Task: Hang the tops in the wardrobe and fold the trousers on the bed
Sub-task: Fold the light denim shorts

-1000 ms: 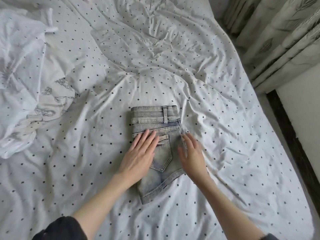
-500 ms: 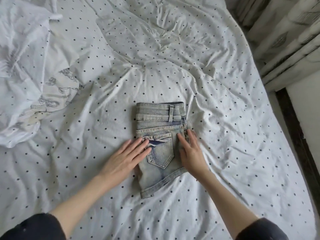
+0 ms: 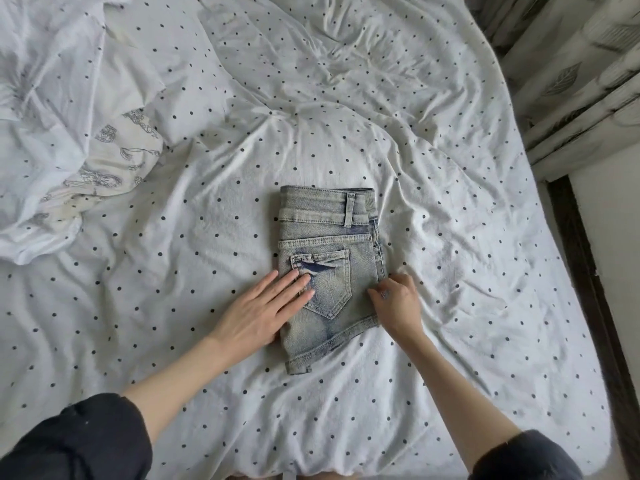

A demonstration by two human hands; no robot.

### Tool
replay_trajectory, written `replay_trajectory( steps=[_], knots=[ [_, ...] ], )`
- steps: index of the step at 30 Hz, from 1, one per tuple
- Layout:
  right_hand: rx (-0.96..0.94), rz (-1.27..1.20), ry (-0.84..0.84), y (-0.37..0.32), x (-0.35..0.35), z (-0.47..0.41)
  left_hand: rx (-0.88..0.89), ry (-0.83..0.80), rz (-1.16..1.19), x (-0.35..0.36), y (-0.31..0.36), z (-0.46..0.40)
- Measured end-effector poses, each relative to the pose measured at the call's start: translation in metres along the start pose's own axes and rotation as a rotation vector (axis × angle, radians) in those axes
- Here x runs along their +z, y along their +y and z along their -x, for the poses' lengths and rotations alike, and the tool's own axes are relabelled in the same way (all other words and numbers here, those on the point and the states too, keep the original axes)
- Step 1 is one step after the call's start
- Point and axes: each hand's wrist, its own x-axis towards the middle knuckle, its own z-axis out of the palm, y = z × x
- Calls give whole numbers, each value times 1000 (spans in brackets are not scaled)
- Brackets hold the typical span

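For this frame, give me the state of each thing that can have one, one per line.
denim shorts: folded in half, lying flat on the bed, back pocket up.
left hand: fingers straight, resting flat on the shorts' left edge.
right hand: fingers curled at the shorts' right edge; grip unclear.
bed sheet: spread out, wrinkled.
duvet: bunched up at the left.
curtain: hanging in folds.
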Motion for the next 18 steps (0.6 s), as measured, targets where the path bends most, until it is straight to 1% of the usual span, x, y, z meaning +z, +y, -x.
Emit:
replay_trajectory(
  steps=[2,4,8,10,11,13,14,17,18],
  knots=[
    [3,-11,-7,-1,-2,-1,-11,44,52,-2,1,2],
    [43,-60,-25,-1,-7,-2,-46,100,160,-6,2,-1],
    [185,-201,-94,-6,-26,-2,-227,186,466,-18,1,-15],
    [299,-398,-185,-13,-42,-5,-374,173,628,-25,-4,-21],
    [368,-530,-236,-18,-54,-9,-486,166,700,-27,-8,-25],
    [447,-735,-265,-31,-75,-19,-714,234,815,-27,-14,-34],
    [445,-834,-244,-37,-84,-23,-811,292,886,-28,-18,-40],
    [312,-1246,-146,-57,-95,-33,-1079,383,1045,-34,-37,-68],
    [230,-1257,-78,-64,-91,-34,-1163,374,1049,-35,-44,-77]
  ],
)
